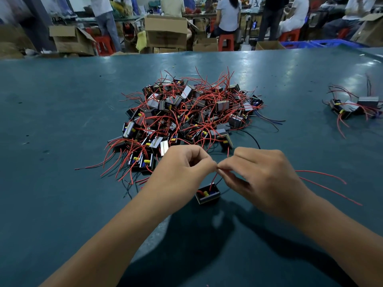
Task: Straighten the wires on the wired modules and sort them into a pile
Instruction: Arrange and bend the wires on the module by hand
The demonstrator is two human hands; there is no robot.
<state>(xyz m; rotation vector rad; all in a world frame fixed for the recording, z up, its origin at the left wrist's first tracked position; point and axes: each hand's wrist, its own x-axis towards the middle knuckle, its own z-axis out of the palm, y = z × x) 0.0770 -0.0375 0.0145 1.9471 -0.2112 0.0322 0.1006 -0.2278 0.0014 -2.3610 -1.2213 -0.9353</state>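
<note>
Item one: a single wired module [207, 196], a small black open-topped box with yellow and blue parts inside, is sitting on the green table [62, 125] at lower centre of the frame, just below our hands. Its red wire [213, 179] is rising from the box to our fingertips.

Item two: our left hand [182, 164] is curling its fingers and pinching the wire at the point where the two hands are meeting. Our right hand [261, 175] is pinching the same wire from the other side, thumb and forefinger closed on it, the remaining fingers bent beneath.

Item three: two long red leads [323, 179] are trailing out from behind our right hand toward the right of the frame; we cannot tell what they are joined to.

Item four: a large tangled heap of modules [190, 117] is lying at centre frame, just above our hands, its red and black wires sticking out in all directions.

Item five: a small group of modules [352, 106] is lying at the right edge, well apart from the heap.

Item six: cardboard boxes [165, 32], red stools [226, 41] and several people are occupying the top of the frame, beyond the table.
</note>
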